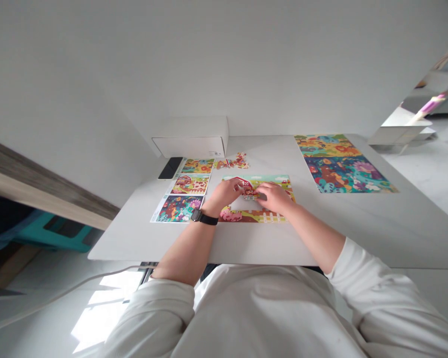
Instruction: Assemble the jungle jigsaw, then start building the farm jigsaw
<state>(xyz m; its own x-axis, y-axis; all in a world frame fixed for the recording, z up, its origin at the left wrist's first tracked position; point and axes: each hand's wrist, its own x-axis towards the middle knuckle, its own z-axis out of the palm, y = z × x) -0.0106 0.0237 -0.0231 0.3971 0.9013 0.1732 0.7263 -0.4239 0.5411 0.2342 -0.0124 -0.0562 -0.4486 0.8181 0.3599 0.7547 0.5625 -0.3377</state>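
A farm-scene jigsaw puzzle lies partly assembled on the table, with a bare pale area in its middle. Over that area a small puzzle piece shows between my two hands. My left hand, with a black watch on the wrist, reaches in from the left, its fingers bent and closed at the piece. From the right, my right hand has its fingers curled together at the piece's other side. Fingertips partly hide the piece. Loose puzzle pieces lie in a small heap behind the puzzle.
A picture sheet with three scenes lies left of the puzzle, with a black phone at its upper corner. Behind stands a white box against the wall. Two colourful puzzle pictures lie at the right on the white table.
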